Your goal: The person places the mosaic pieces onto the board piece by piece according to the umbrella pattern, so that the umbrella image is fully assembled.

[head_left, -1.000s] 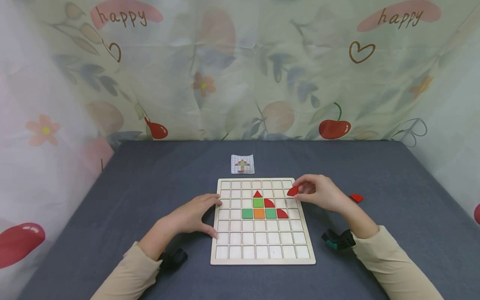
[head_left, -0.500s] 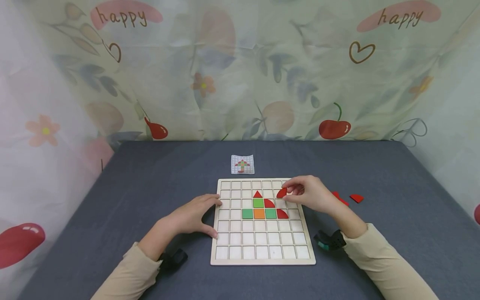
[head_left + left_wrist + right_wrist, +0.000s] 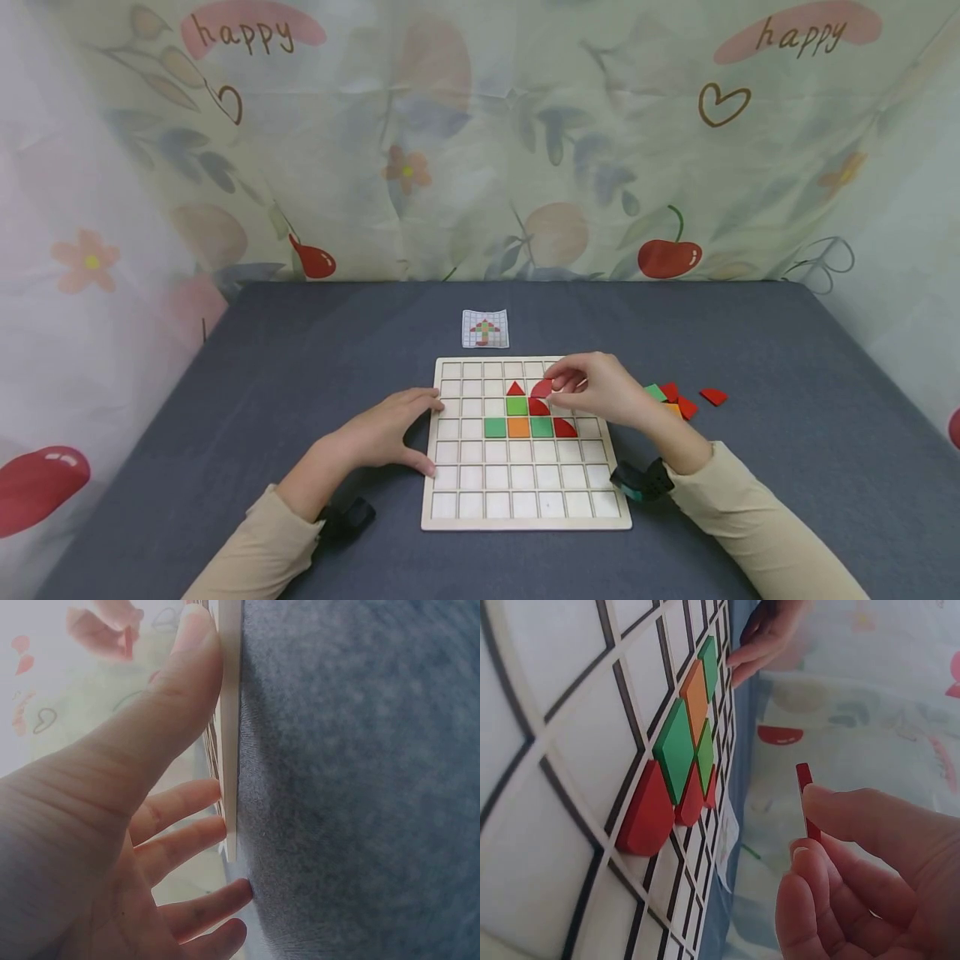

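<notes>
My right hand [image 3: 596,387] pinches a red quarter-circle tile [image 3: 542,388] between thumb and fingers, raised over the upper right part of a white grid board [image 3: 525,522]. In the right wrist view this tile [image 3: 805,787] appears edge-on, apart from the board. Set in the grid are a red triangle tile [image 3: 514,389], a light green square [image 3: 516,406], an orange square [image 3: 518,427], two darker green squares and two red quarter-circles [image 3: 565,427]. My left hand [image 3: 386,429] rests at the board's left edge with fingers spread and thumb [image 3: 196,645] along the rim.
Behind the board lies a small printed card [image 3: 485,329] with a coloured grid pattern. Right of the board is a loose pile of red, green and orange tiles [image 3: 686,407], with one red tile [image 3: 713,397] apart. A patterned curtain [image 3: 480,167] hangs behind the dark table.
My right hand has moved left over the board with the red quarter-circle tile, uncovering the loose pile at right. My left hand has stayed at the board's edge.
</notes>
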`<state>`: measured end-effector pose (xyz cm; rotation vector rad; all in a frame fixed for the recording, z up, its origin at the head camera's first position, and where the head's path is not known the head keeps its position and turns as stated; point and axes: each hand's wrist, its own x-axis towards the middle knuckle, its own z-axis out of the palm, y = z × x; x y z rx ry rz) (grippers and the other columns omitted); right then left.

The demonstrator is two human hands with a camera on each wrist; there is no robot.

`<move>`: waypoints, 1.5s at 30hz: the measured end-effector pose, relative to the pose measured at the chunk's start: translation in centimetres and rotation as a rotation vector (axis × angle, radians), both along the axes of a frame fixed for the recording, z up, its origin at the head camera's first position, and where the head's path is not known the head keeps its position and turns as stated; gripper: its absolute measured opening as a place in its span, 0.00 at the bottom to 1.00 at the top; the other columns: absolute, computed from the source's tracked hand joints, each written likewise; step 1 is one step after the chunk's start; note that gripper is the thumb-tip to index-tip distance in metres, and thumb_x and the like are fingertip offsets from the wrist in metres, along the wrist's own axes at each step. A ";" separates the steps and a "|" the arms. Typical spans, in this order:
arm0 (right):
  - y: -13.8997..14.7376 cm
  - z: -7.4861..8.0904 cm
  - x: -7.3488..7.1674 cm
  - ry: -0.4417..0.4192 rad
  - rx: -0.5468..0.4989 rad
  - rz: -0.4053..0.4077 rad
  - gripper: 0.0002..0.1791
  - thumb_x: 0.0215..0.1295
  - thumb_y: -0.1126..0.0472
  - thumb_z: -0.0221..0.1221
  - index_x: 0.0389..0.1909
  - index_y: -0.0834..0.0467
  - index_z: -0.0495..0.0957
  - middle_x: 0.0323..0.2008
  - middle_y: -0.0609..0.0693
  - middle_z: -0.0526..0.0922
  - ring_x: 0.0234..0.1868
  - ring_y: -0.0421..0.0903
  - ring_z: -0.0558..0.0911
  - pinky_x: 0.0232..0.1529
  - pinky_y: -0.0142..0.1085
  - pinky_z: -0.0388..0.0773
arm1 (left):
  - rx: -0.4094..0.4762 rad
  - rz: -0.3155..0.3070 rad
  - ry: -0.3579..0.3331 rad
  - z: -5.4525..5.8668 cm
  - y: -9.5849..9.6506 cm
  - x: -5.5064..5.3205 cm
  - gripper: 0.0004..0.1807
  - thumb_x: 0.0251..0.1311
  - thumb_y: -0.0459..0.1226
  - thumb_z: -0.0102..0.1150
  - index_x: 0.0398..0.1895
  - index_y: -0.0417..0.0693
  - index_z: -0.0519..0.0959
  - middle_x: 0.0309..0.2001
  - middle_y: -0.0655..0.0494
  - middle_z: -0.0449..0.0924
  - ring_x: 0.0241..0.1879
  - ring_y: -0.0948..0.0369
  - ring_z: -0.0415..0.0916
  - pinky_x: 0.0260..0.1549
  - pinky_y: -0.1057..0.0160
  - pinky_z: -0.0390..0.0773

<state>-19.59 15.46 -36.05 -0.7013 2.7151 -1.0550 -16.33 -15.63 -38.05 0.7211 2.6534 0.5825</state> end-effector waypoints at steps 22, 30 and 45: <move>-3.5 -0.6 -0.3 -0.023 0.054 0.101 0.11 0.54 0.61 0.66 0.39 0.59 0.82 0.27 0.47 0.81 0.26 0.39 0.73 0.28 0.28 0.73 | 0.003 -0.013 0.016 0.0 -0.1 0.0 0.45 0.39 0.54 0.72 0.60 0.44 0.67 0.69 0.44 0.59 0.69 0.47 0.56 0.65 0.46 0.60; -4.8 -0.8 -0.4 -0.006 0.099 0.077 0.10 0.52 0.59 0.67 0.36 0.58 0.83 0.27 0.46 0.80 0.25 0.39 0.72 0.29 0.28 0.70 | -0.007 -0.005 0.015 0.0 0.0 0.0 0.45 0.39 0.55 0.72 0.60 0.45 0.67 0.69 0.45 0.60 0.69 0.47 0.57 0.66 0.47 0.60; -6.5 -0.9 -0.6 -0.018 0.238 0.036 0.11 0.51 0.55 0.69 0.34 0.56 0.83 0.26 0.45 0.80 0.28 0.39 0.72 0.32 0.30 0.69 | -0.012 -0.001 0.006 0.0 0.0 -0.1 0.45 0.38 0.55 0.72 0.60 0.45 0.67 0.68 0.45 0.60 0.68 0.47 0.57 0.66 0.47 0.61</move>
